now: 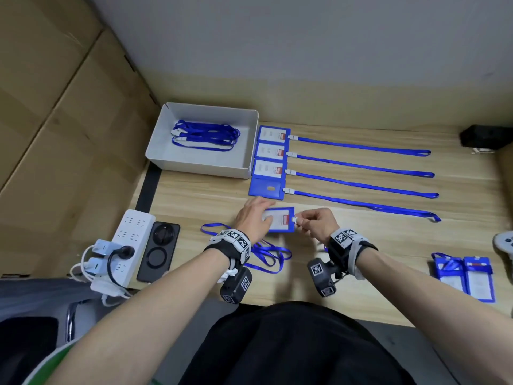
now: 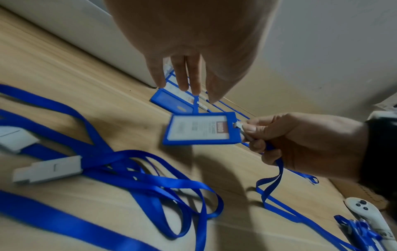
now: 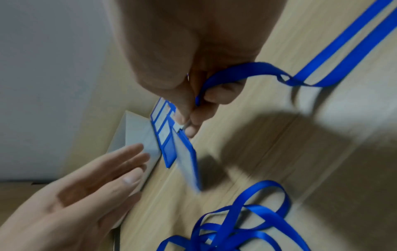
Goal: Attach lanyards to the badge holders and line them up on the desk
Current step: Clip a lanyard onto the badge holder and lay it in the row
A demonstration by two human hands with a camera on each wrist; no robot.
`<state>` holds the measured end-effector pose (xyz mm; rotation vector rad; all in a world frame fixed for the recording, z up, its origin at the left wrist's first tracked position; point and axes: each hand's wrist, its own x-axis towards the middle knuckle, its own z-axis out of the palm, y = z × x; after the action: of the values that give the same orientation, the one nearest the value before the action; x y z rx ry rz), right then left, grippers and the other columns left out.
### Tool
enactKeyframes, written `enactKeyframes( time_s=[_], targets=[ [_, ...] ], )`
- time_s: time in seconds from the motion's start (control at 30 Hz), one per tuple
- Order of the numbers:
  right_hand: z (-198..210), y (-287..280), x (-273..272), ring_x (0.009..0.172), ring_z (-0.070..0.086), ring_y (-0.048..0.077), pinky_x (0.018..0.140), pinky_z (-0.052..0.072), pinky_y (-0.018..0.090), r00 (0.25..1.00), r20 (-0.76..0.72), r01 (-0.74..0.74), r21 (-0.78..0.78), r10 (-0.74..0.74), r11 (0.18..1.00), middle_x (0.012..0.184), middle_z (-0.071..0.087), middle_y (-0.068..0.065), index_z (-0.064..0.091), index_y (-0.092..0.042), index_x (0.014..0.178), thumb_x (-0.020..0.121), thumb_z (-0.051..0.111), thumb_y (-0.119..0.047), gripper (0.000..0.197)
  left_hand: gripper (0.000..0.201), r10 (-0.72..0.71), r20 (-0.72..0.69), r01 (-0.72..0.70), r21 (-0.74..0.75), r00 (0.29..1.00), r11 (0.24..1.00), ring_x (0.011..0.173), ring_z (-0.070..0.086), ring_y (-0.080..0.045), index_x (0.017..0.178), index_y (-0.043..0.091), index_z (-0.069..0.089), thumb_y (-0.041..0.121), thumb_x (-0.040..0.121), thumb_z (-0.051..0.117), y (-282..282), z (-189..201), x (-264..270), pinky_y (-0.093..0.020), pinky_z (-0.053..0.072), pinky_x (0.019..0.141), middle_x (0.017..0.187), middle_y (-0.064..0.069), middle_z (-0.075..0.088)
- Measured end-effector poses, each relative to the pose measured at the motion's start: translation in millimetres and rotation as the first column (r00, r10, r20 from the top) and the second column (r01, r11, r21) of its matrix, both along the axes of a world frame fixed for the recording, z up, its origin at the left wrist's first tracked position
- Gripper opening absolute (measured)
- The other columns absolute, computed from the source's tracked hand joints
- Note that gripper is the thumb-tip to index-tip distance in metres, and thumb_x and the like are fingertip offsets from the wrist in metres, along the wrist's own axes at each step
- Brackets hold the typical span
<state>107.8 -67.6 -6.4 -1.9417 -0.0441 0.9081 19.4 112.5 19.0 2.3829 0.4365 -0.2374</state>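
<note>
A blue badge holder (image 1: 280, 219) (image 2: 199, 129) (image 3: 187, 161) hangs tilted just above the wooden desk (image 1: 361, 240), below a row of several finished badges (image 1: 270, 152). My right hand (image 1: 301, 219) (image 2: 249, 130) (image 3: 184, 124) pinches the white clip (image 2: 238, 124) at the holder's right edge, with the blue lanyard strap (image 2: 277, 169) (image 3: 236, 68) trailing from the fist. My left hand (image 1: 256, 215) (image 2: 182, 81) (image 3: 133, 163) hovers beside the holder's left end with fingers straight, not touching it.
A white box (image 1: 247, 162) at the back left holds several lanyards (image 1: 205, 137). Loose lanyards (image 1: 266, 254) lie by my left wrist. Two more holders (image 1: 466, 276) lie front right, near a game controller (image 1: 505, 243). A power strip (image 1: 127, 240) and phone (image 1: 158, 251) sit front left.
</note>
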Motion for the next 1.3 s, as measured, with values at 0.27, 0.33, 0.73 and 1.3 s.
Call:
enactKeyframes(
  time_s=[0.27,0.33,0.73,1.3],
  targets=[
    [-44,37,15,0.074,0.063,0.016,0.080,0.051,0.031,0.999,-0.053,0.011,-0.022,-0.012,1.000,0.067,0.071,-0.004,0.072,-0.017,0.070,0.090,0.066,-0.016,0.021,0.055,-0.127,-0.250,0.124,-0.028,0.960,0.992,0.145,0.029,-0.021,0.147,0.016,0.043,0.010,0.093,0.050,10,-28,-7,-0.033,0.027,0.117,0.158,-0.001,0.030],
    [-45,42,21,0.075,0.063,0.017,0.082,0.051,0.031,0.998,-0.058,-0.012,-0.033,0.010,0.999,0.067,0.071,-0.004,0.072,-0.017,0.066,0.090,0.066,-0.019,0.024,0.063,-0.188,-0.324,0.199,-0.002,0.927,0.980,0.150,0.016,-0.020,0.153,0.020,0.033,0.009,0.092,0.049,9,-33,-3,-0.033,0.026,0.118,0.164,-0.001,0.013],
    [-25,-19,66,0.060,0.046,0.012,0.053,0.040,0.020,0.980,-0.048,-0.199,-0.262,0.193,0.944,0.056,0.055,-0.008,0.069,-0.012,0.058,0.085,0.065,-0.015,0.028,0.086,-0.247,-0.598,0.443,0.205,0.763,0.873,0.152,-0.009,-0.021,0.156,0.032,0.005,0.013,0.086,0.050,-5,-45,27,-0.042,0.022,0.118,0.163,-0.004,-0.021],
    [-32,-106,90,0.079,0.064,0.017,0.075,0.050,0.028,0.993,0.054,-0.072,-0.448,0.108,0.891,0.080,0.072,0.000,0.078,-0.015,0.077,0.083,0.071,-0.025,0.014,0.076,-0.161,-0.711,0.496,0.292,0.684,0.818,0.152,0.006,-0.025,0.154,0.031,0.017,0.020,0.085,0.047,-19,-38,52,-0.049,0.022,0.115,0.165,-0.005,-0.007]
  ],
)
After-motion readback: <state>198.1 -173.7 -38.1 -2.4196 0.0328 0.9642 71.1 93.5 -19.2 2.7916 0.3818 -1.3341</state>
